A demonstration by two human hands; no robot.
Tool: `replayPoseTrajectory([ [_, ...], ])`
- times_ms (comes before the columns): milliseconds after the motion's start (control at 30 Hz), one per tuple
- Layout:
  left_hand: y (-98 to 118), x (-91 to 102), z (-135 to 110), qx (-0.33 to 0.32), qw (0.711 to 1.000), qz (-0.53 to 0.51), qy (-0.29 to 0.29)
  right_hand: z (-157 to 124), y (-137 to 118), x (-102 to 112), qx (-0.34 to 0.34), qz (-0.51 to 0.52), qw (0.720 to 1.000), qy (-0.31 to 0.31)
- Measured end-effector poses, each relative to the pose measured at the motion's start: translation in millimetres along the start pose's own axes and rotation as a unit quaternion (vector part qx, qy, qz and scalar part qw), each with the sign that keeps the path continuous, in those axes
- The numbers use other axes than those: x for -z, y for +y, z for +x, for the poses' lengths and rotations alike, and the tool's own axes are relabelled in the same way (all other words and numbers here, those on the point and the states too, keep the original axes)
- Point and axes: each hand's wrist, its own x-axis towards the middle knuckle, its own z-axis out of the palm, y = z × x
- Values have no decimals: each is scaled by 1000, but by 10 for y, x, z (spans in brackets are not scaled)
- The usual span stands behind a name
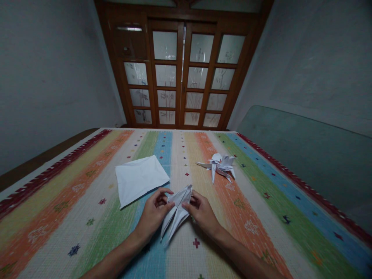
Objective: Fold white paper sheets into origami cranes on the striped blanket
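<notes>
Folded paper (178,212) is between my two hands, at lower middle of the frame from my head camera. Its long axis goes on a slant: the narrow upper tip points up and right, toward the door, and two sharp points at the other end go down and left, toward my body. My left hand (153,215) is at the left side of it, with the fingers curved and only a little open, and thumb and fingers seem to pinch the upper part. My right hand (202,214) comes from the right side, with the fingers bent over the paper edge, and it is also almost closed on it. I think both hands hold it from two sides so the layers stay together. If the paper is lifted from the cloth, I cannot tell.

Left of my hands, a white paper sheet (141,180) lies flat on the striped cloth (58,232), near my left hand but not touching it. At centre right, a paper figure (217,164) with many pointed parts rests apart from both hands, maybe placed there to leave room for working. At top of the frame stands a wooden door (180,73) with frosted glass panes, and a green padded board (305,155) is at right.
</notes>
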Motion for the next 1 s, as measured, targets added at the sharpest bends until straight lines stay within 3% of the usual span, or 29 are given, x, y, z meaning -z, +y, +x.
replayPoseTrajectory([
  [200,-33,15,-27,-35,996,71,-33,-34,2,-20,-3,11,997,74],
  [400,-2,11,-55,-54,991,104,-66,-21,35,13,30,-54,994,88],
  [567,14,0,-73,-123,985,106,-59,-32,72,23,64,-101,987,105],
  [733,18,-1,-59,-121,982,118,-82,-64,-1,29,156,-160,974,39],
  [1000,64,31,-11,-65,996,53,-19,-98,-76,46,177,-155,970,-62],
])
